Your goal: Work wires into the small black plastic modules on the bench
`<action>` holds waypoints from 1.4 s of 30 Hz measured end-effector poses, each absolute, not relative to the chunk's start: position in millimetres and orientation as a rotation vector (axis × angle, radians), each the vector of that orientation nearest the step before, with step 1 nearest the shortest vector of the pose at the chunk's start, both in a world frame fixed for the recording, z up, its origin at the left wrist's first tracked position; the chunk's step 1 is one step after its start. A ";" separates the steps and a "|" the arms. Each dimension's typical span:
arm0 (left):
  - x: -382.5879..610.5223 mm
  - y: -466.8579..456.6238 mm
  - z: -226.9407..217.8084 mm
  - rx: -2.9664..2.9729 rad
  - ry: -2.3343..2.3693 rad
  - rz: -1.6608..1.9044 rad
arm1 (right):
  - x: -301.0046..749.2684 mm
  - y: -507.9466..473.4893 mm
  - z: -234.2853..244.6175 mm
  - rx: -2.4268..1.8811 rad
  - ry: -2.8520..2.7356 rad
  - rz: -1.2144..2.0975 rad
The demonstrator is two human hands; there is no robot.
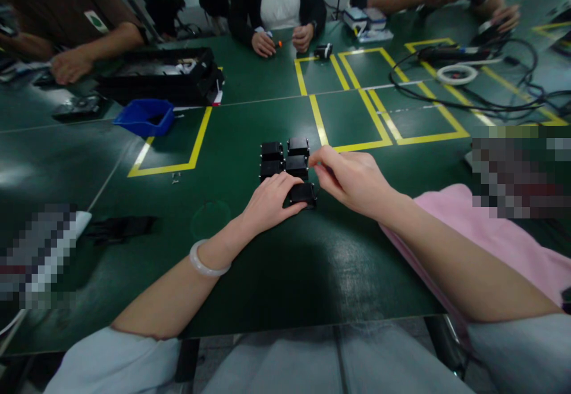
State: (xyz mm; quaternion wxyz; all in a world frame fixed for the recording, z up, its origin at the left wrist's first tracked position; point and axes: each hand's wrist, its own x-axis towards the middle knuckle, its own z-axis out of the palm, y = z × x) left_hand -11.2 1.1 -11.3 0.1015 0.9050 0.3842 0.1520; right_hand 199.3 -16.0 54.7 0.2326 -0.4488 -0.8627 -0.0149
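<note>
Several small black box-shaped parts [285,157] stand packed together on the green table [250,287]. My left hand [267,202], with a pale bangle on its wrist, has its fingers curled round the nearest black part [304,193]. My right hand [352,178] hovers just right of the group with thumb and forefinger pinched together near the parts; what they pinch, if anything, is too small to make out.
A blue bin [146,116] and a black tray [163,75] sit at the back left inside yellow tape lines. Cables and a white ring [457,74] lie back right. Other people's hands rest along the far edge. A pink cloth [491,233] lies on the right.
</note>
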 end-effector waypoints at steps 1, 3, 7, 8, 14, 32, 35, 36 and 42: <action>-11.2 1.0 -11.1 2.674 1.134 0.450 | 199.3 -15.5 53.9 -1.226 -2.363 -0.056; -11.1 0.8 -10.9 2.677 1.133 0.452 | 199.6 -14.4 51.8 -1.217 -2.352 -0.090; -11.1 0.9 -11.0 2.675 1.134 0.457 | 200.4 -13.4 48.1 -1.182 -2.339 -0.171; -11.1 1.1 -11.1 2.674 1.134 0.456 | 200.7 -13.5 47.9 -1.170 -2.337 -0.193; -11.7 1.9 -12.6 2.667 1.139 0.472 | 202.1 -15.2 52.0 -1.122 -2.384 -0.207; -11.6 1.2 -13.2 2.680 1.129 0.462 | 200.5 -14.9 54.1 -1.183 -2.393 -0.112; -11.3 1.3 -11.5 2.672 1.127 0.453 | 199.6 -14.9 53.3 -1.150 -2.371 -0.099; -11.3 1.3 -11.1 2.672 1.128 0.450 | 199.5 -14.9 53.3 -1.143 -2.369 -0.089; -11.7 1.7 -12.6 2.687 1.141 0.468 | 200.7 -14.7 55.2 -1.179 -2.419 -0.021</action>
